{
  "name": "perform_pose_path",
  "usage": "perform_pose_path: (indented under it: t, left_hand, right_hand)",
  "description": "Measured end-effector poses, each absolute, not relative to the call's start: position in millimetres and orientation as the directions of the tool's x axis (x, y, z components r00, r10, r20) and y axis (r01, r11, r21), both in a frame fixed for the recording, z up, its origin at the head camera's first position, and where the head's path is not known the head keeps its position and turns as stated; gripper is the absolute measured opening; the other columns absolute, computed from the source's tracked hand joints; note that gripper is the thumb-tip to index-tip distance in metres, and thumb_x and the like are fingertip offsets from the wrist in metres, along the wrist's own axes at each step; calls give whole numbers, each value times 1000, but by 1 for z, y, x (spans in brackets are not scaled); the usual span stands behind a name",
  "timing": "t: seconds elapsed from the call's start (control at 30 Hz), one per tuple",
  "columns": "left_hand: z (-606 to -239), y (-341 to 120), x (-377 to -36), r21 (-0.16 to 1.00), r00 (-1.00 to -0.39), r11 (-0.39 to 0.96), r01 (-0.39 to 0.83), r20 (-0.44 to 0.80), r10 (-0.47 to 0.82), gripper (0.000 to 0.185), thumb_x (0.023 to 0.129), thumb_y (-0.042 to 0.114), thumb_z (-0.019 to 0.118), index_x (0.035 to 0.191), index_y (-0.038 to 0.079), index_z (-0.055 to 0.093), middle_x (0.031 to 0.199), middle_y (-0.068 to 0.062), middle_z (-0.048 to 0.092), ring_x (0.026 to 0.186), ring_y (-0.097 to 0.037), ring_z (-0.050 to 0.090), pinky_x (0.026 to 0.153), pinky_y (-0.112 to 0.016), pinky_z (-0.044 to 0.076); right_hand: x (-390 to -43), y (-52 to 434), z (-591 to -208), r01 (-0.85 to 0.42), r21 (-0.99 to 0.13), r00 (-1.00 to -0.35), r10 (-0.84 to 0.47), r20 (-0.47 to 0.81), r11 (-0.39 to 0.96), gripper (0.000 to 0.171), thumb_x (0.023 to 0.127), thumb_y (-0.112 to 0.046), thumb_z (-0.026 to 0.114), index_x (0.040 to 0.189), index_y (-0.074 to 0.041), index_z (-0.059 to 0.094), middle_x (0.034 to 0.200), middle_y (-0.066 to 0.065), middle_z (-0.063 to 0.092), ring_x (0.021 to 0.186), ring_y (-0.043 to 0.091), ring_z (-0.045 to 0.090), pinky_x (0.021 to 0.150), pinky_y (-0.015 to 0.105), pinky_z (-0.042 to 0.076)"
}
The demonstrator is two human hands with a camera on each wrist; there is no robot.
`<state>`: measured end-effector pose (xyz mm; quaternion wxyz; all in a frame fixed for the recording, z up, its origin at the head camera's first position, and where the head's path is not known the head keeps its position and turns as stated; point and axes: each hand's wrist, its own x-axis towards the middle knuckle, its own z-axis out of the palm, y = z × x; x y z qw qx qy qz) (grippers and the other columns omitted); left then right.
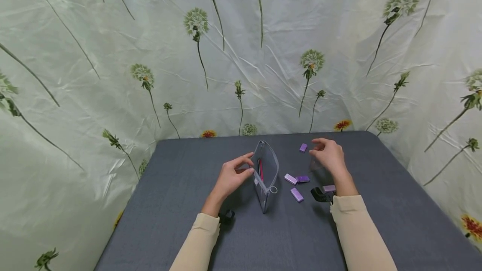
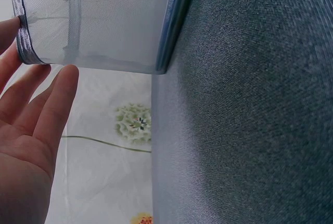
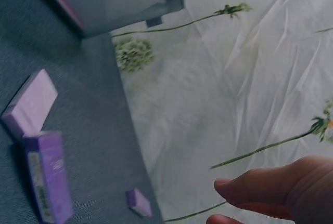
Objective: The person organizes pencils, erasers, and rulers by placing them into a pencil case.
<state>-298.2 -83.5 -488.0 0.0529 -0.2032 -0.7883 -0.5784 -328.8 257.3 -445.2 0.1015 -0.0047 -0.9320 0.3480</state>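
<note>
A see-through mesh zip pouch (image 1: 272, 179) stands upright on the table with its top spread apart. My left hand (image 1: 234, 175) pinches the pouch's zipped rim on the left side; in the left wrist view its thumb and fingers are at the zip edge. Inside the pouch, a red and dark slim stick-like thing (image 1: 260, 170) shows. To the pouch's right, my right hand (image 1: 328, 156) hovers over the table with loosely bent fingers, nothing seen between them. Nearest to it is a small purple box (image 1: 303, 148). In the right wrist view the thumb (image 3: 270, 185) shows, the other fingers mostly cut off.
Between pouch and right hand lie a light purple box (image 1: 290, 179), a darker purple box (image 1: 302, 179) and another light one (image 1: 296, 195). One more box (image 1: 329, 188) is partly behind the right wrist strap (image 1: 321, 195). A flowered curtain (image 1: 241, 53) hangs behind the dark table (image 1: 180, 187).
</note>
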Motion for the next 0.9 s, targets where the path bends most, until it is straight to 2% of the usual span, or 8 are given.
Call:
perform_pose_path:
  t: [0.33,0.57,0.67,0.73,0.9]
  left_hand:
    - [-487,-88,-296,887,-895,215,409,344,286,17,93,14,75,105,3,70,143,6,57,129,-16,56,95,-37,54]
    - [-486,-88,-295,878,-891,232,418,347,292,9,94,16,74,102,18,72,144,6,57,129,-15,56,95,-36,54]
    - [-486,-88,-295,880,-892,230,416,345,293,9,94,17,75,101,20,71,144,7,57,129,-15,56,95,-35,54]
    - [-487,-88,-295,881,-893,227,414,344,292,9,93,17,75,101,19,71,143,8,57,129,-14,56,95,-35,54]
    - [-487,-88,-295,888,-896,214,407,343,282,12,93,12,75,103,8,71,143,6,57,129,-17,56,96,-39,54]
  right_hand:
    - [-339,267,-468,14,-610,-991,93,98,793,59,92,-24,74,142,-2,53,126,29,59,115,49,54,90,63,45]
    - [-342,272,-483,55,-573,-992,111,62,818,75,86,-26,80,146,2,45,129,35,54,116,52,52,91,64,45]
    - [-342,273,-488,78,-555,-992,117,35,828,81,84,-28,82,147,4,42,134,39,48,119,55,48,96,65,42]
    - [-342,273,-490,92,-545,-993,120,16,833,85,83,-30,83,148,5,40,136,41,44,121,58,45,98,67,40]
    - [-343,270,-494,113,-546,-992,128,-12,830,89,82,-33,83,150,4,37,136,41,40,121,60,40,97,70,38]
